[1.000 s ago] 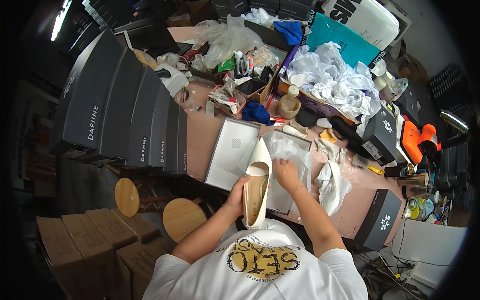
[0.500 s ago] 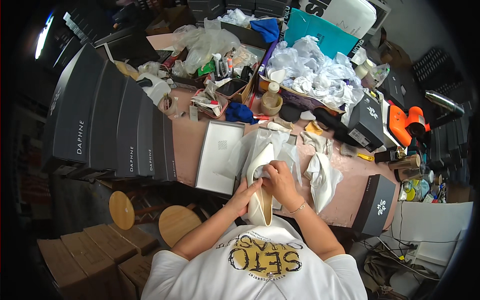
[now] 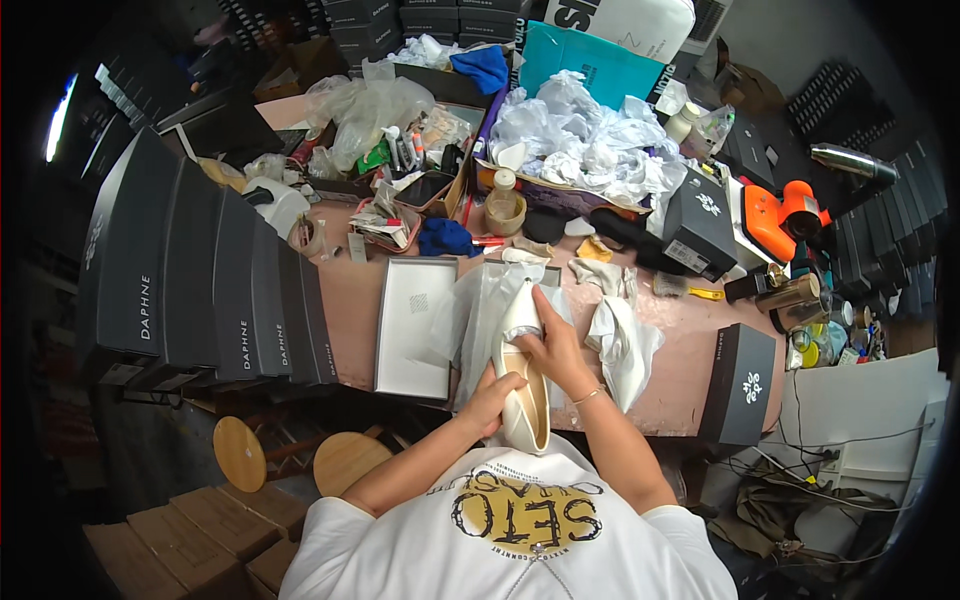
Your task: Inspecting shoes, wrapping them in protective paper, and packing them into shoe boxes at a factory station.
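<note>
A white pointed shoe point(image 3: 531, 398) is held over the table's near edge, toe pointing away and opening upward. My left hand point(image 3: 486, 402) is closed round its left side near the heel, thumb over the rim. My right hand point(image 3: 556, 350) grips the right side nearer the toe, the thumb at the opening. Crumpled pale stuffing point(image 3: 521, 331) shows inside the front of the shoe. Beneath lies translucent tissue paper point(image 3: 468, 312), partly over a shoe box. Another white shoe point(image 3: 626, 365), partly wrapped in white material, lies to the right.
An open grey-white box part point(image 3: 413, 350) lies left of the tissue. Tall dark shoe boxes point(image 3: 205, 270) line the left side; another dark box point(image 3: 738, 385) stands at right. Behind are a bin of crumpled white paper point(image 3: 590, 135), a brush point(image 3: 685, 289) and an orange device point(image 3: 765, 222).
My right hand's fingers have moved from the shoe's opening to its right side near the toe. My left thumb now lies over the rim. The whole view has shifted slightly.
</note>
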Demonstrator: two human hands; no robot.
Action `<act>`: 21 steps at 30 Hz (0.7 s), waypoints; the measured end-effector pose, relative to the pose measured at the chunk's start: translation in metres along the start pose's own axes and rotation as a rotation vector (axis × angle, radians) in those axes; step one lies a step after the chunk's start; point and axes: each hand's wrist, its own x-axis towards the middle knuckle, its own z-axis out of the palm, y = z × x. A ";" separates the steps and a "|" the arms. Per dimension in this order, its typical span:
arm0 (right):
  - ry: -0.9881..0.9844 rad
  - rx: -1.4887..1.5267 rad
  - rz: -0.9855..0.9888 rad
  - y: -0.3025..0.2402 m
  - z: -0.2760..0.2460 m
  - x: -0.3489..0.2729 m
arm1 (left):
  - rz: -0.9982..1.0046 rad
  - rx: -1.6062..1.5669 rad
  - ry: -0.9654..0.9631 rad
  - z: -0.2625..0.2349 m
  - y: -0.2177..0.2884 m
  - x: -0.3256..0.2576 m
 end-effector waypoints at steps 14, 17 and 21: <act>-0.259 1.443 0.344 0.001 -0.032 -0.078 | 0.219 0.389 0.092 -0.003 0.097 0.019; -0.364 1.854 0.267 0.021 -0.031 -0.097 | 0.138 0.067 0.046 -0.008 0.084 0.027; -0.317 1.980 0.222 0.041 -0.019 -0.120 | 0.008 -0.053 -0.200 0.002 0.058 0.026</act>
